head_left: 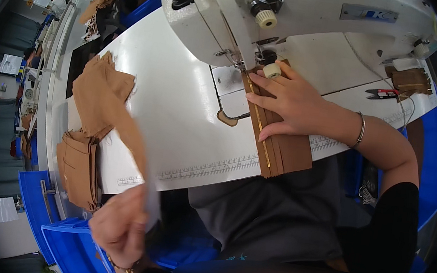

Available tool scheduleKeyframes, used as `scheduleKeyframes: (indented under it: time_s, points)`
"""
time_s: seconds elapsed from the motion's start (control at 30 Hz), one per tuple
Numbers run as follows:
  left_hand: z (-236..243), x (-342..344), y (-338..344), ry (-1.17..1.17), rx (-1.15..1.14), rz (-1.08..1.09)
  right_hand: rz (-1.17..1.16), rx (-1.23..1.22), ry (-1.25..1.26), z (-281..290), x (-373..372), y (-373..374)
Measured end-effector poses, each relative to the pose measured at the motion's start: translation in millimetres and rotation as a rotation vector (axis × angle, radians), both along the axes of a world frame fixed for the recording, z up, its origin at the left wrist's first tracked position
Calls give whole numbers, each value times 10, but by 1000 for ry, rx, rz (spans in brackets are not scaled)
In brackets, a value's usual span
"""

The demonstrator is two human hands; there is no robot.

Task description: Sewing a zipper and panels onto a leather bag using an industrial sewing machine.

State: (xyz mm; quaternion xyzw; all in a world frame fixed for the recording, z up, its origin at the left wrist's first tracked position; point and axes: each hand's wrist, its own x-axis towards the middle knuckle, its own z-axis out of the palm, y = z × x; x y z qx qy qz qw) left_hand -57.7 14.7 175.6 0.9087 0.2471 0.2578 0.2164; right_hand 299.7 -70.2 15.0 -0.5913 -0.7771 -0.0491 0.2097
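Note:
My right hand (291, 105) lies with fingers spread over a stack of brown fabric strips (288, 148), which has a thin gold zipper-like line along it and reaches under the needle area of the white sewing machine (329, 7). My left hand (122, 220), near the front-left edge, is closed on a blurred brown fabric piece (135, 142) that stretches up toward a loose pile of brown pieces (93, 81). A neater stack of cut brown pieces (73, 167) lies just below that pile.
The white table (168, 102) has a printed ruler along its front edge. A pair of snips (381, 94) and folded brown fabric (411, 79) are at the right. Blue bins (61, 243) stand at lower left, another (139, 2) at the back, with further workstations along the far left.

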Motion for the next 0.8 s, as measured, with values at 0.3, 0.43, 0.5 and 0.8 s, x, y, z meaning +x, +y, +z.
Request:
scheduleKeyframes:
  time_s: [0.3,0.43,0.5,0.8]
  points:
    - [-1252,1259,1112,61,-118,54,-15,6,-28,-46,11,-4]
    - [-1426,1381,1602,117,91,279,-14,19,-27,-69,25,4]
    - [-1484,1350,1653,170,-332,325,0,-2,-30,-57,33,-1]
    - [-1541,1454,737,-348,-592,-243,-5,-1,-26,-4,18,-22]
